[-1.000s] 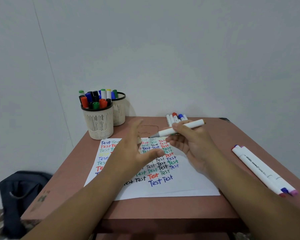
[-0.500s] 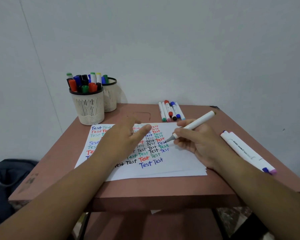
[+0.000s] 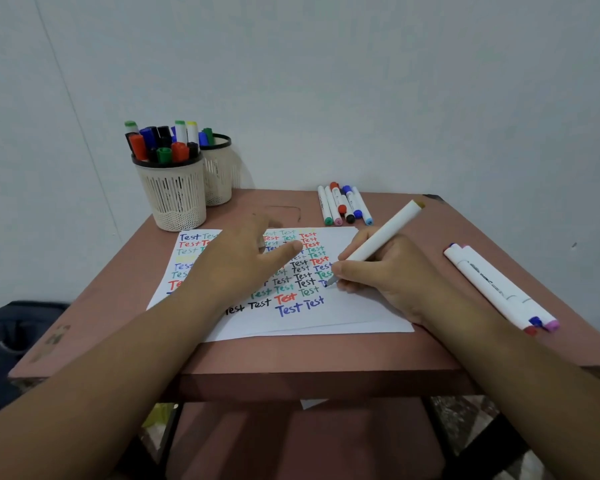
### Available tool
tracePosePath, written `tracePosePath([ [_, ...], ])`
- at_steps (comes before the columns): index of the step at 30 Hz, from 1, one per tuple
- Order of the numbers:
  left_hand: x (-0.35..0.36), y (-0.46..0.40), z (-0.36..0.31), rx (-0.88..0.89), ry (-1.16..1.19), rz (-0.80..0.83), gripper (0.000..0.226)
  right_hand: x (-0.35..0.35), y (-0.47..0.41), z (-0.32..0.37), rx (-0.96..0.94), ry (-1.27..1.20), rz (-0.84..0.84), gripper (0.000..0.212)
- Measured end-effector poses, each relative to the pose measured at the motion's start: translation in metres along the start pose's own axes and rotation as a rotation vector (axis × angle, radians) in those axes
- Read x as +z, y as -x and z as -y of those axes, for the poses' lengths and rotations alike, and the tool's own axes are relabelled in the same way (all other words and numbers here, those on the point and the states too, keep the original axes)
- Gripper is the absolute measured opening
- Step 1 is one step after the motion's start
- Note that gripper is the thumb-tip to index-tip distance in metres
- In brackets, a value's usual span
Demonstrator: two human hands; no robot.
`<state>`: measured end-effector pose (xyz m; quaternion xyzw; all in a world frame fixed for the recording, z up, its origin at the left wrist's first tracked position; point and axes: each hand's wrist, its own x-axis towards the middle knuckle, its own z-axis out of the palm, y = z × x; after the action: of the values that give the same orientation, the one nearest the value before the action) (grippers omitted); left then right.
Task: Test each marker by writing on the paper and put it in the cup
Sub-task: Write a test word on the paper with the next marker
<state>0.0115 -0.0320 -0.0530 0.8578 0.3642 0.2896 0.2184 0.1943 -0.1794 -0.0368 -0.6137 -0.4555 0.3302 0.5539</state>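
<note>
My right hand (image 3: 388, 271) grips the white marker (image 3: 378, 239), tip down on the paper (image 3: 343, 317) beside the rows of coloured "Test". My left hand (image 3: 243, 261) lies flat, fingers spread, on the sheet. Bare counter (image 3: 326, 355) lies before the paper; the cup (image 3: 172, 195) stands far-left.

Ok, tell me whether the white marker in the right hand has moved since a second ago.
Yes. The white marker came down; its tip now touches the white paper.
</note>
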Motion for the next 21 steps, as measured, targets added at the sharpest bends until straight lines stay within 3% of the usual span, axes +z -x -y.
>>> tracePosePath([
  [21, 0.0058, -0.0074, 0.0095, 0.01, -0.095, -0.03, 0.047, -0.0002, 0.0011, 0.0016, 0.005, 0.061, 0.038, 0.014],
])
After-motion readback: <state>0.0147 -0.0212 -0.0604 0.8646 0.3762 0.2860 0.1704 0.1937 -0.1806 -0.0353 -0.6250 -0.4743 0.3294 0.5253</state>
